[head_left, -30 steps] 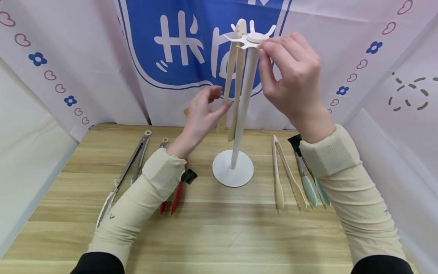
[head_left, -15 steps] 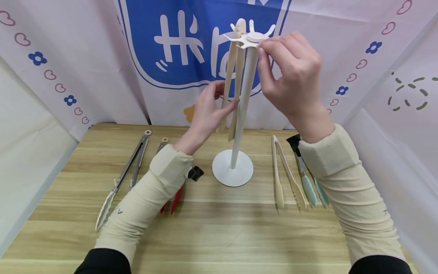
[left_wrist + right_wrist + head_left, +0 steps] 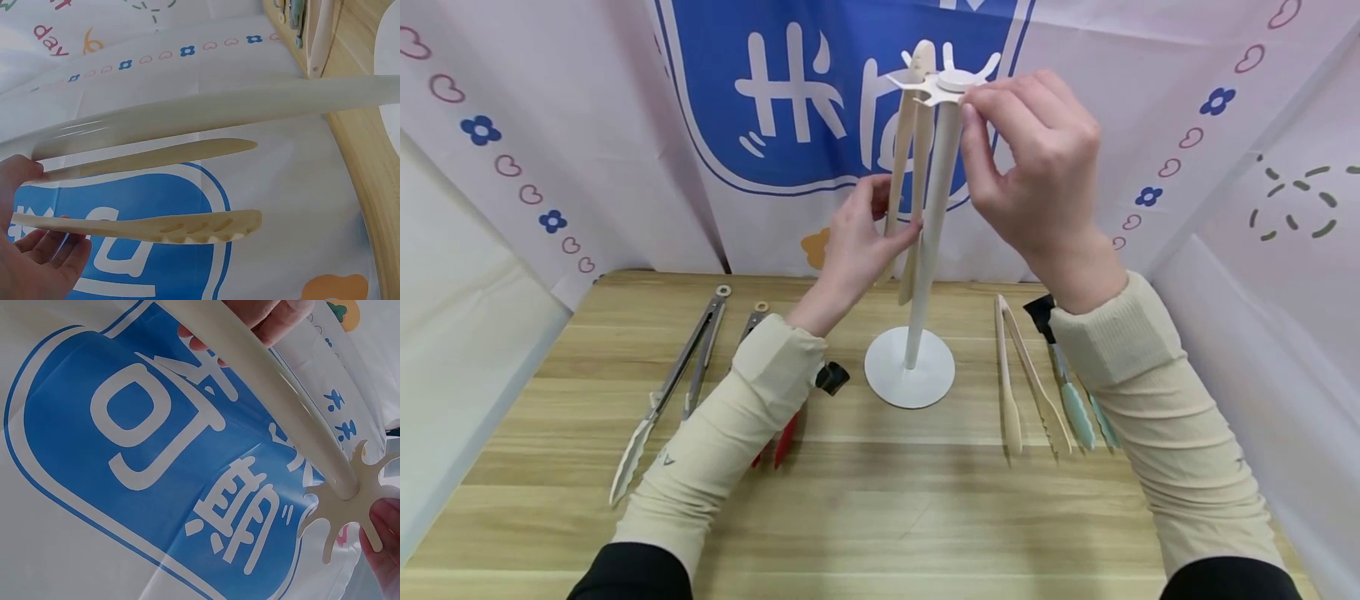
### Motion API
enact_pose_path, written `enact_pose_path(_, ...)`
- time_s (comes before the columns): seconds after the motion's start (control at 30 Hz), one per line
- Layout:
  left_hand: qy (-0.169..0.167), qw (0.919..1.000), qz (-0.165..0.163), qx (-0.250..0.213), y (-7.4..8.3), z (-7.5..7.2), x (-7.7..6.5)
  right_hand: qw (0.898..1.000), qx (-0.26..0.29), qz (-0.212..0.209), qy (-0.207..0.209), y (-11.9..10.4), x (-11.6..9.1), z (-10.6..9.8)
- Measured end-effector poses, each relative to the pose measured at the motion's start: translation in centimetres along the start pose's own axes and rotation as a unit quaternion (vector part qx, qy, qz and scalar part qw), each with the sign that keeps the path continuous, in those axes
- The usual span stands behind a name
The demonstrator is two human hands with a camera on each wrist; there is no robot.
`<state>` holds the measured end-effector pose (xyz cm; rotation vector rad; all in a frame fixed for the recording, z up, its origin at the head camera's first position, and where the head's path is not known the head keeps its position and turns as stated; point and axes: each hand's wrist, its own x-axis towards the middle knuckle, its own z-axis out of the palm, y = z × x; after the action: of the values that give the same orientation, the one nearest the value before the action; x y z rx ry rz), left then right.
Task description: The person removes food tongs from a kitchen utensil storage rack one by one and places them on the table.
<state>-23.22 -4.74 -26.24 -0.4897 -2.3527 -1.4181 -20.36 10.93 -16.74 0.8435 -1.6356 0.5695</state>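
A white stand rises mid-table in the head view, with a pole (image 3: 936, 200), a round base (image 3: 887, 379) and a star-shaped hook top (image 3: 938, 87). Wooden tongs (image 3: 902, 137) hang from its left side, bend upward and arms down. My left hand (image 3: 859, 250) holds these tongs between thumb and fingers partway down. In the left wrist view, the thumb is at the plain arm (image 3: 169, 159) and the fingers lie against the toothed arm (image 3: 212, 226). My right hand (image 3: 1041, 162) pinches a hook of the top between thumb and fingertips, clear in the right wrist view (image 3: 381, 528).
Left on the wooden table (image 3: 850, 517) lie steel tongs (image 3: 662, 392) and red-tipped tongs (image 3: 787, 437), partly under my left forearm. To the right are a second pair of wooden tongs (image 3: 1011, 408) and mint-tipped tongs (image 3: 1077, 417) beside my right sleeve. A printed cloth (image 3: 760, 225) hangs behind.
My left hand has moved slightly right and its thumb and fingers have come onto the hanging tongs' arms. My right hand stays on the hook top.
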Motion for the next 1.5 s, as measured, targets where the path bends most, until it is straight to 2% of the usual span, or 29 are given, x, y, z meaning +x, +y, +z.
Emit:
enact_pose_path(0.8, 0.004, 0.9998, 0.011, 0.013, 0.14, 0.14, -0.09, 1.0, 0.006, 0.029, 0.006, -0.08, -0.16, -0.05)
enact_pose_path(1.5, 0.009, 0.9995, 0.01, 0.028, 0.19, -0.06, -0.27, 1.0, 0.006, 0.028, 0.002, -0.19, -0.14, 0.0)
